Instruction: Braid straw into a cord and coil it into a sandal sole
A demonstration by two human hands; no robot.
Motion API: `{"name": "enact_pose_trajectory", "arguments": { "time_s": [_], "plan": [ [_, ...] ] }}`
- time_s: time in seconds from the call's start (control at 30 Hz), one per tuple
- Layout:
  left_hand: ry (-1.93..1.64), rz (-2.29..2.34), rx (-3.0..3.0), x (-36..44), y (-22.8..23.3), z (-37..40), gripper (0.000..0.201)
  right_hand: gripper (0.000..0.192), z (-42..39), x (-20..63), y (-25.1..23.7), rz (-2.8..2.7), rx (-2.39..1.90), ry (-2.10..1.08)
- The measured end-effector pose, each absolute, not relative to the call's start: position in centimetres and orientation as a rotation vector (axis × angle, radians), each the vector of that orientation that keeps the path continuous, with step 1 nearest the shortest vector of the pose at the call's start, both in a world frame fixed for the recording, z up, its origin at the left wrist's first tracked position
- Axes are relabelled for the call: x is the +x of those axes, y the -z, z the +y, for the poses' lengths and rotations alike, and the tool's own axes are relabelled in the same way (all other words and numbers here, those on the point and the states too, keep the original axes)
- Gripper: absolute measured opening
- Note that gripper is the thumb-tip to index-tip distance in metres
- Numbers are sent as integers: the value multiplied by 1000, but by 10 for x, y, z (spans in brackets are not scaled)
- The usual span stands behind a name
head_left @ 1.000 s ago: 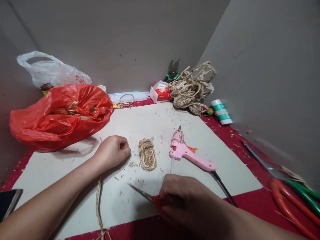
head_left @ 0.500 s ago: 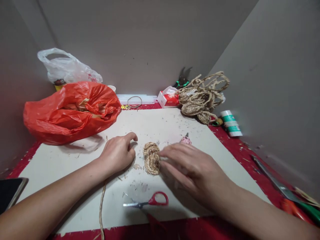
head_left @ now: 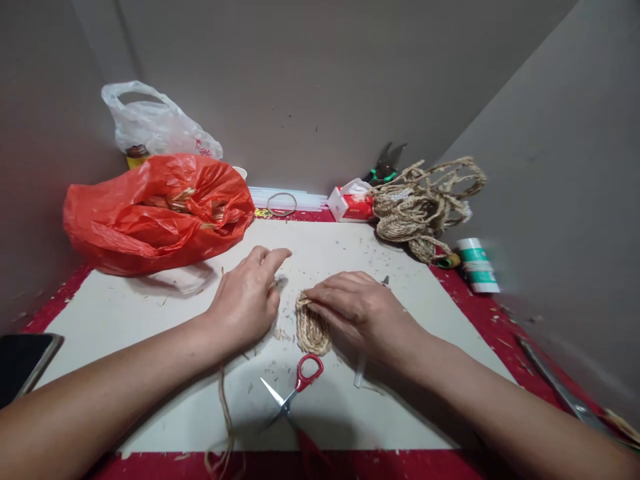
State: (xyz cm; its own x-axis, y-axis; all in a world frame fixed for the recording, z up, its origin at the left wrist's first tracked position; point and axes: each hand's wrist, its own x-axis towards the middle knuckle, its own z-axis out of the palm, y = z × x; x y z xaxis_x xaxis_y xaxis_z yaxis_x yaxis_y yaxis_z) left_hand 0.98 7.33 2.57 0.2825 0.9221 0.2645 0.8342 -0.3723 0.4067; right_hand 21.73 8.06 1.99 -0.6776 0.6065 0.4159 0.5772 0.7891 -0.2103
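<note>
An oval coil of braided straw rope point(head_left: 313, 331) lies on the white board in the middle. My right hand point(head_left: 373, 313) is closed at the coil's upper right edge, fingertips and thumb pinching the rope there. To the left of the coil, my left hand point(head_left: 250, 290) rests on the board, holding nothing visible, with the index finger stretched out. Just below the coil are red-handled scissors point(head_left: 285, 403) with their blades apart. A thin straw strand point(head_left: 226, 407) runs down from under my left forearm to the front edge. Below my right hand, a clear stick point(head_left: 360, 371) shows partly.
A red plastic bag point(head_left: 160, 220) with straw sits at the back left, a white bag point(head_left: 160, 130) behind it. Back right are a tissue pack point(head_left: 353, 201), a rope bundle point(head_left: 420, 207), pruning shears point(head_left: 387, 163) and a green-white roll point(head_left: 479, 265). A phone point(head_left: 25, 363) lies left.
My right hand has come onto the coil's upper edge. My left index finger has straightened. The scissors have turned and their blades stand wider apart. The whole view has shifted slightly.
</note>
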Motion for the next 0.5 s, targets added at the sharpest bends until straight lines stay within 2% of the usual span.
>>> {"name": "enact_pose_trajectory", "arguments": {
  "time_s": [0.1,0.23,0.4,0.5],
  "plan": [
    [-698,1639,2397,11,-25,71,54,18,82,218,-18,-2506,-841,-50],
    [-410,1760,2371,8,-25,75,35,16,86,219,-15,-2482,-856,-84],
    [-253,1824,2400,4,-24,83,27,13,91,218,-10,-2356,-921,-282],
    [-253,1879,2432,1,-27,86,33,11,92,217,-6,-2317,-955,-458]
  ]
}}
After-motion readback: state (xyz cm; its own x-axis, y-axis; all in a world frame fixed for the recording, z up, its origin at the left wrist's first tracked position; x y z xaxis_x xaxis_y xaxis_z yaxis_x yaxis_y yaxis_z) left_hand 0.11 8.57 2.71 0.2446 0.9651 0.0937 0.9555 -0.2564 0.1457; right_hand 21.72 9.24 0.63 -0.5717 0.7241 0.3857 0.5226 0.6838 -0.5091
